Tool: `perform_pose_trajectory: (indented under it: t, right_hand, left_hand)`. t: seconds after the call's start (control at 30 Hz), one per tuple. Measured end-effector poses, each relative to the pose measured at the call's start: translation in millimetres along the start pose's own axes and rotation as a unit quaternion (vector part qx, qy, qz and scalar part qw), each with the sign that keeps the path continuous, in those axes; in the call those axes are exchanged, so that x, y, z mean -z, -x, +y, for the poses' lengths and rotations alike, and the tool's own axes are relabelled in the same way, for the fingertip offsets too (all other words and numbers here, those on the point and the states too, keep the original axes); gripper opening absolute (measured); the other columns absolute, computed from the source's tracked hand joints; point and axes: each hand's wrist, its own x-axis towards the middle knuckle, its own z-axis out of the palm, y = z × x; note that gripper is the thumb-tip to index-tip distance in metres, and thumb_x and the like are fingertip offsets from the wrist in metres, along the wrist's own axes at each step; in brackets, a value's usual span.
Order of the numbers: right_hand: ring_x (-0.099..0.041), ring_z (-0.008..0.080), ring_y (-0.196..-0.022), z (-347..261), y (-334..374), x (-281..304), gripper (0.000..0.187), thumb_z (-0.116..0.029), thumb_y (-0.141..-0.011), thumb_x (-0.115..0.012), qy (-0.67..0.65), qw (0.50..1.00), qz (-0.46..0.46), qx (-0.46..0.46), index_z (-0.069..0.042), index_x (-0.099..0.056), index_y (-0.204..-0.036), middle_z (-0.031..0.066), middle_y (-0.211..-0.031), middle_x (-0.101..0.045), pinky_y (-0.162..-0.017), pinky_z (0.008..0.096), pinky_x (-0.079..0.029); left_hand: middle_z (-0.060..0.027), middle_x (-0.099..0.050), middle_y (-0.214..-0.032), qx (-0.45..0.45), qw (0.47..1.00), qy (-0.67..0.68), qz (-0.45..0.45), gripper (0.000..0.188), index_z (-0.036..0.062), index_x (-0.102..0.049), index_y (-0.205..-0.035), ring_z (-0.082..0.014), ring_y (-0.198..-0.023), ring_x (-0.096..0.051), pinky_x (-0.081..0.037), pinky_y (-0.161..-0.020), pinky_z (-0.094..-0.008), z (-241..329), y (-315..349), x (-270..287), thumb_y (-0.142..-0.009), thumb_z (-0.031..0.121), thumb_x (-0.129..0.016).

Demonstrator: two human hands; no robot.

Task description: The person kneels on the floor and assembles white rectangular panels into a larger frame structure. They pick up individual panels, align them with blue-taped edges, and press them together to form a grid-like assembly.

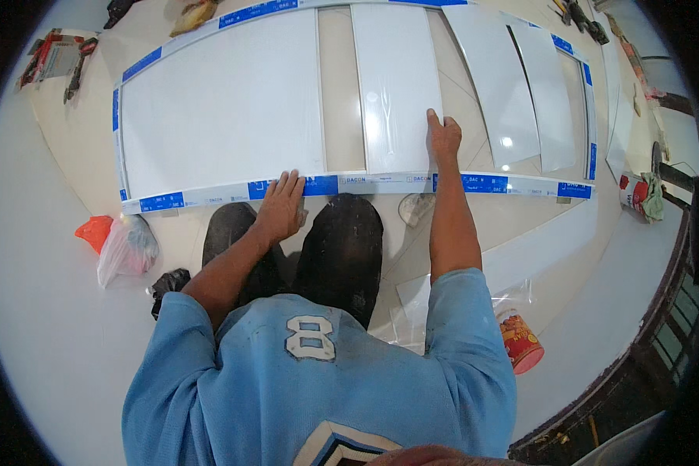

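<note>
A long white frame [400, 183] with blue-and-white protective film along its rails lies on the floor before my knees. My left hand [282, 208] rests on its near rail, fingers stretched out. Within the left part of the frame lies a wide white panel [221, 101]. My right hand [445, 140] grips the right edge of a narrower white panel [396, 85] in the middle, its thumb and fingers closed there. Tiled floor shows on both sides of that panel. Farther right, a tilted white panel [491, 89] and another white strip [549, 101] lie across the frame.
At left are a clear plastic bag [128, 247], an orange bag [93, 231] and a black bag [168, 289]. A red jar [520, 342] lies by my right elbow. A can with a green cloth [651, 198] stands right. Tools [579, 19] lie far right; a red-handled tool [79, 68] far left.
</note>
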Motion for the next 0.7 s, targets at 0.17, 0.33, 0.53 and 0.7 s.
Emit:
perform_pose_trajectory:
  t: [0.17, 0.33, 0.53, 0.7]
  right_hand:
    - [-0.071, 0.0449, -0.09, -2.9, 4.7, -2.8, 0.061, -0.053, -0.092, -0.073, -0.021, 1.0, 0.004, -0.019, 0.008, -0.073, -0.094, 0.0303, -0.092, -0.072, -0.087, 0.0524, -0.054]
    - [-0.071, 0.0437, -0.088, -1.5, 0.1, -3.5, 0.06, -0.053, -0.091, -0.074, -0.011, 1.0, 0.024, -0.001, 0.007, -0.073, -0.09, 0.0288, -0.091, -0.073, -0.084, 0.0516, -0.054]
    - [-0.071, 0.0431, -0.085, 15.0, -9.9, 10.5, 0.061, -0.054, -0.093, -0.072, 0.008, 1.0, 0.021, 0.015, 0.007, -0.074, -0.09, 0.0274, -0.088, -0.073, -0.082, 0.0517, -0.054]
    - [-0.07, 0.0484, -0.097, 26.1, -17.6, 30.1, 0.064, -0.055, -0.095, -0.068, 0.05, 0.997, 0.057, -0.003, 0.009, -0.073, -0.097, 0.0328, -0.097, -0.072, -0.091, 0.0529, -0.053]
  left_hand:
    - [-0.0208, -0.024, -0.173, -0.045, 0.997, 0.059, -0.004, 0.08, 0.0055, -0.027, -0.166, -0.0396, -0.16, -0.023, -0.022, -0.13, -0.0569, 23.2, -32.6, 5.9, -0.099, 0.021, -0.068]
    - [-0.0191, -0.035, -0.169, -0.145, 0.989, -0.004, 0.024, 0.069, 0.0073, -0.04, -0.16, -0.0367, -0.157, -0.033, -0.028, -0.129, -0.0529, 42.4, -61.8, 7.4, -0.095, 0.004, -0.064]
    - [-0.0214, -0.051, -0.157, -0.14, 0.985, 0.099, 0.022, 0.063, 0.0049, -0.05, -0.154, -0.0364, -0.147, -0.047, -0.037, -0.122, -0.0504, 36.5, -80.2, 5.3, -0.092, 0.002, -0.062]
    - [-0.0261, -0.064, -0.139, -0.103, 0.979, 0.175, 0.0, 0.057, 0.0039, -0.054, -0.15, -0.0438, -0.132, -0.059, -0.042, -0.116, -0.0528, 63.7, -124.0, 3.4, -0.098, 0.026, -0.066]
